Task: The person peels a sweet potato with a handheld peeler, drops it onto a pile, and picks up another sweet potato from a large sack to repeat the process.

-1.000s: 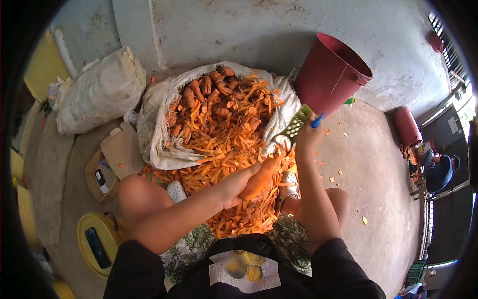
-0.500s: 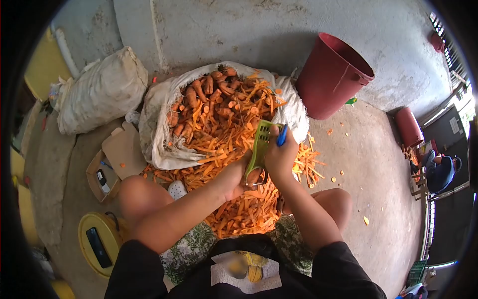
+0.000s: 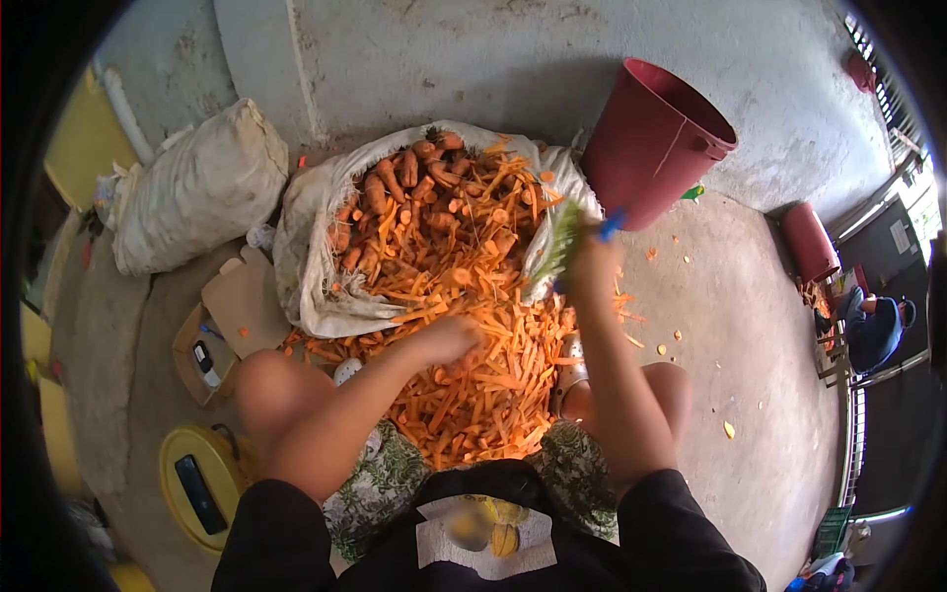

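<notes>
My right hand (image 3: 595, 268) is raised at the right edge of the carrot sack, closed around a green slotted vegetable peeler (image 3: 564, 240). A blue piece (image 3: 613, 223), perhaps a handle, juts from the same fist; motion blurs both. My left hand (image 3: 446, 341) hovers over the peelings with curled fingers, and whether a carrot is inside is hidden. Orange carrot peelings (image 3: 483, 409) lie heaped between my legs. Behind them, whole and cut carrots (image 3: 434, 212) mixed with peelings fill an open white woven sack (image 3: 304, 261).
A tall maroon bin (image 3: 641, 148) stands against the wall at right. To the left are a full white sack (image 3: 202, 192), an open cardboard box (image 3: 242, 301) and a yellow-lidded bucket (image 3: 212, 528) with a phone (image 3: 200, 493) on top. Another person (image 3: 873, 331) sits far right.
My right hand has swung up and right with the peeler, away from my left hand. My left hand has moved slightly left and up. The carrot seen under the peeler no longer shows.
</notes>
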A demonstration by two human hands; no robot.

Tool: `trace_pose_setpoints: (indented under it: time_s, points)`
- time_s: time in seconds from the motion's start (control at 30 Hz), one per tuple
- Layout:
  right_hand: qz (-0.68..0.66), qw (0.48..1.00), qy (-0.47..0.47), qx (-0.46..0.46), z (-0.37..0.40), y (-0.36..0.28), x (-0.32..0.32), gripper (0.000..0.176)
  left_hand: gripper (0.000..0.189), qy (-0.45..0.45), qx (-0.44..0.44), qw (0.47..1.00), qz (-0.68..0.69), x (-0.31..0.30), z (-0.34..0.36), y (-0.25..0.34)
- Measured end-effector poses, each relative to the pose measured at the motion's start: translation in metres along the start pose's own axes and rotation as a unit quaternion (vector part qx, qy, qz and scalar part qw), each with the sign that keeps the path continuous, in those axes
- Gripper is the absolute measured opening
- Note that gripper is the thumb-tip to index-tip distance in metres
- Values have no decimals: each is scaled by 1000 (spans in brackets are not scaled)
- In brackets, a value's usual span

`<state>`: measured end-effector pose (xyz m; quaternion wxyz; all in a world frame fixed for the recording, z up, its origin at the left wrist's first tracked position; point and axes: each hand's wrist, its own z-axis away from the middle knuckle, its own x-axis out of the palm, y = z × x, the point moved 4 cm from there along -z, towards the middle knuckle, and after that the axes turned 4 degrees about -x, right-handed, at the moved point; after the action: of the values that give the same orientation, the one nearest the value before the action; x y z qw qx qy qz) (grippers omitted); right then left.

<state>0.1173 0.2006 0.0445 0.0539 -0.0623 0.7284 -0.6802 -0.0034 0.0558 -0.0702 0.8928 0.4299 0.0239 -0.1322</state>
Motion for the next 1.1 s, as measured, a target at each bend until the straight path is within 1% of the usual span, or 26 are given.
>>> trace_pose_setpoints:
  time_s: [0.03,0.07,0.1,0.13,0.2,0.27,0.3,0.33,0.4,0.43,0.47,0.53,0.57,0.63,0.73,0.77,0.83,0.87,0.93,0.97,1.0,1.07,1.1]
  points:
    - [-36,998,42,4,-17,-1,-21,26,21,14,-82,979,-186,-8,-15,-15]
    - [-95,992,87,2,-36,1,-39,24,21,27,-162,917,-365,-17,-26,-29]
    - [-134,986,94,-11,-31,-13,-49,20,21,147,-129,929,-316,-31,-31,-39]
    - [-116,987,109,-6,-36,-12,-63,17,21,263,-93,924,-263,-47,-33,-53]
    - [-156,983,95,16,-33,-13,-73,16,30,369,-81,889,-261,-79,-46,-93]
    - [-141,985,95,23,-30,-5,-76,17,39,386,-182,896,-122,-99,-60,-157]
    - [-126,988,90,28,-30,-2,-76,17,43,341,-280,896,-44,-101,-60,-166]
    - [-126,988,90,26,-28,-4,-75,17,43,341,-278,897,-43,-102,-66,-168]
    - [-58,995,80,6,-20,-9,-73,18,42,319,-234,916,-61,-99,-87,-176]
    - [-48,996,79,-2,-14,-16,-70,19,40,334,-194,918,-85,-100,-101,-178]
    - [-46,996,82,1,-16,-10,-73,19,40,330,-196,919,-87,-101,-114,-184]
    - [-29,996,83,20,-22,4,-79,19,36,382,-113,900,-178,-110,-130,-175]
    - [-29,996,85,21,-24,8,-78,19,36,380,-112,900,-180,-115,-133,-171]
    - [-47,993,102,30,-28,13,-74,20,33,334,-173,923,-78,-124,-143,-169]
    - [-49,992,112,36,-31,13,-58,21,32,342,-158,926,-36,-145,-177,-171]
    - [-46,992,113,38,-39,27,-63,21,32,338,-159,927,-35,-150,-191,-173]
    - [10,998,58,17,-60,61,-76,13,32,358,-98,922,-110,-160,-223,-165]
    - [13,998,59,19,-64,66,-73,13,32,354,-98,924,-109,-162,-225,-151]
    - [38,997,64,33,-69,75,-68,14,35,310,-123,932,-139,-163,-231,-131]
    - [43,996,66,39,-70,79,-67,14,39,290,-117,934,-170,-164,-243,-133]
    - [65,996,51,43,-73,82,-64,15,39,286,-118,936,-168,-166,-250,-133]
    - [89,994,36,47,-82,90,-61,16,43,240,-155,933,-220,-168,-263,-131]
    - [141,989,33,37,-86,95,-63,16,47,223,-171,932,-229,-170,-272,-132]
